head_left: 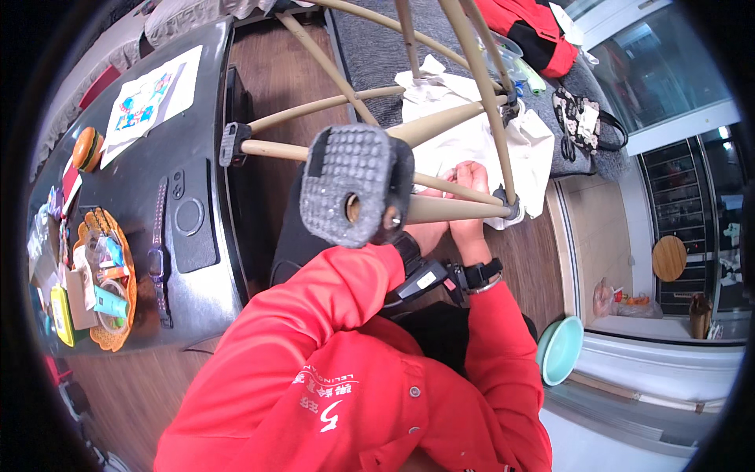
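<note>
Beige metal tubes joined in a frame (440, 124) rise in front of me. A grey rubber-like foot (346, 185) with a hole is at its near end, and smaller dark end caps sit on other tubes. My hands meet behind the lower tubes, against a crumpled white cloth (531, 149). Of my right hand (469, 175), the fingers show above a tube, curled and pressed together; what they hold, if anything, is hidden. My left hand (429, 234) lies beside it, its fingers mostly covered by the tube. Both wrists carry dark bands.
On the left, a black table (208, 118) bears a smartwatch (160, 259), a black phone-shaped item (192, 216), a toy burger (88, 149), papers and an orange basket (126, 315). A grey couch (366, 55) holds a floral bag (578, 118). A mint basin (562, 350) stands right.
</note>
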Demonstrator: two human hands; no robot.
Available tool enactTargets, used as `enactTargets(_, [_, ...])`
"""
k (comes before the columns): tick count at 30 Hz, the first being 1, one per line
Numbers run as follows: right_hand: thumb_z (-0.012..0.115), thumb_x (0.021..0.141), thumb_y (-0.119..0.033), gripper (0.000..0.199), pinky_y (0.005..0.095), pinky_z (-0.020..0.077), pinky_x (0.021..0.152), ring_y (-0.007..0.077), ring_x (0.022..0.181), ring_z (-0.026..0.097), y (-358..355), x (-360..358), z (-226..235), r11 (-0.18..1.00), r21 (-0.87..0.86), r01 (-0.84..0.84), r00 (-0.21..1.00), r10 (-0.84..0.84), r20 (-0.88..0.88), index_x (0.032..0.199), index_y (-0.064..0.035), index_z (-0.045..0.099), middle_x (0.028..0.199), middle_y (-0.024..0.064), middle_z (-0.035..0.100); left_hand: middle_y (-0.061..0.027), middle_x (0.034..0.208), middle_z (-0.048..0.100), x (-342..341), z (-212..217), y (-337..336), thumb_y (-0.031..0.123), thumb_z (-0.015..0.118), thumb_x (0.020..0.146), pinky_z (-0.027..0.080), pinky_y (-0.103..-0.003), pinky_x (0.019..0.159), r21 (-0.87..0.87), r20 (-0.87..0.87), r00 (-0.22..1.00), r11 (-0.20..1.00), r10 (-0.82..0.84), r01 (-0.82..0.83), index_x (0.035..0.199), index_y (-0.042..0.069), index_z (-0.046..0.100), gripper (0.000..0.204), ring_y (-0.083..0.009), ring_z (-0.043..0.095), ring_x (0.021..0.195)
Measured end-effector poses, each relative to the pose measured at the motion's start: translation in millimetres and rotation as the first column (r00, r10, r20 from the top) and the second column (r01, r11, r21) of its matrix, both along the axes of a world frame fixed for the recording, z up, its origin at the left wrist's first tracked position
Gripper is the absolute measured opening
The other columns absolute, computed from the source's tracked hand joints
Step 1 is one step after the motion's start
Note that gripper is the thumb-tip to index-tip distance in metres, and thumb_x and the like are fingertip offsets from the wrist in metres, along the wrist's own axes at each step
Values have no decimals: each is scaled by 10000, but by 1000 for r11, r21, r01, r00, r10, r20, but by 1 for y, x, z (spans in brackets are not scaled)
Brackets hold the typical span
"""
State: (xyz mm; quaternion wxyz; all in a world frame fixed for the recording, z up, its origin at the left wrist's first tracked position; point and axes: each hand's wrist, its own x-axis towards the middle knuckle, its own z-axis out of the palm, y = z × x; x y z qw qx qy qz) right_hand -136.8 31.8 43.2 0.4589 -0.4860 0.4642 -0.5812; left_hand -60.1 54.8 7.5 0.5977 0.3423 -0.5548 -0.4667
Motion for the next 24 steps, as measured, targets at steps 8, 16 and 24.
enactTargets(8, [431,974,-178,137,232,360,534,108,594,449,84,-26,38,965,230,-123,982,85,166,965,-48,472,695,1,436,-54,884,604,11,-20,-8,203,479,955,498,-315,740,151,-694,570,686,-440,712,1051,74,518,166,-181,590,841])
enactTargets(16, [435,978,-168,126,253,448,521,68,524,368,130,-101,133,996,-71,44,917,-12,398,976,-58,496,637,-24,376,-64,948,602,-25,-25,-38,141,601,884,537,-438,769,585,-809,341,601,479,544,1046,104,543,175,-222,608,866])
enactTargets(24, [450,973,-159,125,352,557,727,50,524,392,126,-108,133,952,-283,119,992,-123,5,978,-51,513,614,-33,378,-83,1034,606,-23,-3,-40,224,550,926,541,-414,790,674,-739,451,544,500,501,1118,90,529,235,-242,613,923])
